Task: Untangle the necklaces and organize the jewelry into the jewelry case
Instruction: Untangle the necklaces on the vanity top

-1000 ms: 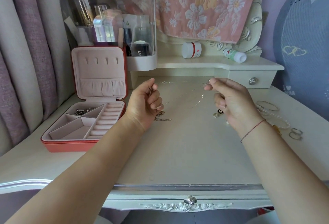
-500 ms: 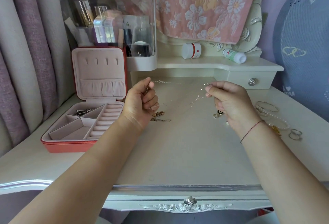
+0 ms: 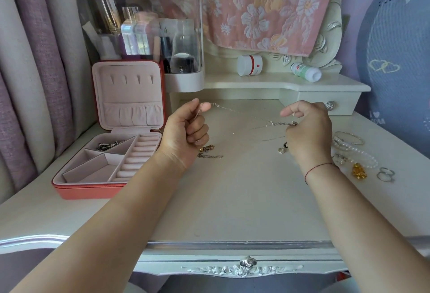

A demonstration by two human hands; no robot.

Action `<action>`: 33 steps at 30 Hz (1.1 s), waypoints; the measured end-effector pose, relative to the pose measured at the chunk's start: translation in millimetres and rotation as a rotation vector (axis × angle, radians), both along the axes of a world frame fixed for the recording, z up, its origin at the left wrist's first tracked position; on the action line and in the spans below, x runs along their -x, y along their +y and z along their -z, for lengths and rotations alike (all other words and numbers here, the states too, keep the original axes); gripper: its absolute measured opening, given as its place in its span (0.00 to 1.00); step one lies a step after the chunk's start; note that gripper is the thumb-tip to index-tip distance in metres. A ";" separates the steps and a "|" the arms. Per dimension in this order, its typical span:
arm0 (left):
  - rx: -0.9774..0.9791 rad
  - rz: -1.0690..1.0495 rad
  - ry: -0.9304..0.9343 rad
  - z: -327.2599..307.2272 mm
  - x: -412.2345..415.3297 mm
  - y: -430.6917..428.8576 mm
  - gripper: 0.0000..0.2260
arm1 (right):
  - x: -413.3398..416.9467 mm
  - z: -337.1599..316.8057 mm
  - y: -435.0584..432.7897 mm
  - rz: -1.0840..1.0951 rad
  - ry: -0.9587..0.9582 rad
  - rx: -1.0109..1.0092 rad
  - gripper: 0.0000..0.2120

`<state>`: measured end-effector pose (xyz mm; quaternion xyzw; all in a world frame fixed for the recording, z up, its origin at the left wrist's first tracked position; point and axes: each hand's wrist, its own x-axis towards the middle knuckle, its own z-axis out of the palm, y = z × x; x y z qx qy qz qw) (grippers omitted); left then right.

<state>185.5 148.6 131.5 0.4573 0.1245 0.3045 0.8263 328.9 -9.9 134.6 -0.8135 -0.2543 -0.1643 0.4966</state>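
Both hands are up and working, just right of the open jewelry case (image 3: 88, 191)! Left hand (image 3: 183, 134), nearest the case, pinches one end of a thin silver necklace (image 3: 242, 113) between thumb and forefinger, other fingers curled in. That chain runs stretched away from the case to the right hand (image 3: 307, 134), which pinches a bunched snarl (image 3: 282, 123) of links, with finer strands drooping below. Looks like the untangling step, and it's not yet done.

The way to play it, I'd say: ease the tension, because pulling hard likely tightens a knot this fine. Hold the snarl loosely and tease one loop open at a time.

Now the surroundings. Inside the case, the back compartment already holds silver pieces (image 3: 108, 145). Right of the case, under the left hand, lies a gold chain heap (image 3: 208, 150), and a slack strand could catch on it. Farther from the case come small studs (image 3: 282, 148), a bangle (image 3: 349, 138), a pearl bracelet (image 3: 356, 153), a gold charm (image 3: 359, 170), and rings (image 3: 386, 173) farthest out.
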 end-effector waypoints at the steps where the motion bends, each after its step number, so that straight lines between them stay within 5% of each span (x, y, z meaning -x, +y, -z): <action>1: -0.007 0.001 0.002 0.2 -0.1 -0.6 0.15 | 1.2 0.1 -0.1 0.020 -0.008 0.019 0.23; 7: -0.022 -0.002 0.002 0.4 0.9 -1.2 0.13 | 2.2 0.9 4.0 -0.090 0.038 0.042 0.23; 17: -0.058 -0.059 0.021 0.0 2.2 -1.9 0.09 | 9.3 -6.5 6.1 -0.306 0.190 -0.222 0.10; 26: -0.055 -0.062 0.019 0.8 2.0 -0.1 0.08 | 5.0 -1.4 4.6 -0.335 0.144 -0.068 0.06; 33: -0.064 -0.063 0.030 0.2 2.1 -1.7 0.09 | 9.5 -4.9 3.3 -0.367 0.256 -0.152 0.06</action>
